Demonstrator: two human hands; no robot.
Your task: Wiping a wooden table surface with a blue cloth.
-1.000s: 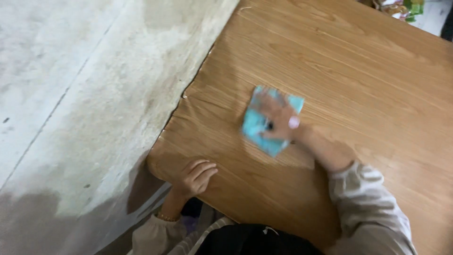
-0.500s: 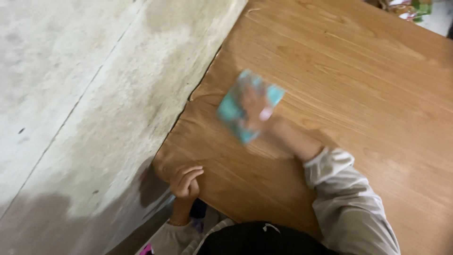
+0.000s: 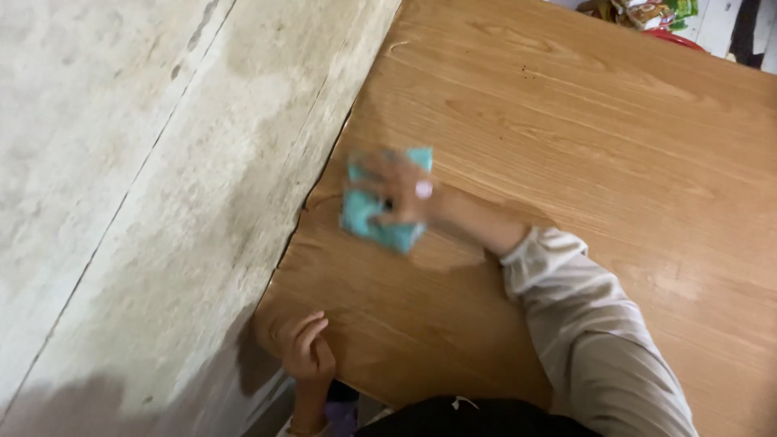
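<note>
Seen from above, a person's right hand presses a small turquoise cloth flat against the wooden desk, close to the desk's left edge, where the wood meets a pale concrete floor. Motion blur smears both hand and cloth; the fingers appear spread over the top of the cloth and bearing down on it, though the blur hides exactly how they lie. A beige sleeve runs back from the wrist towards the bottom of the picture. The left hand rests at the desk's near corner with its fingers loosely curled against the rounded edge, holding nothing else. At the far right corner sit some brightly coloured packets, partly out of view, well apart from the cloth. As for how much of the wiping is done, the pictures give little to go on: a faint sheen shows on the wood just beside and below the cloth, while the wide stretch of desk to the right looks dry and matt, which suggests that most of the surface is not yet covered.
</note>
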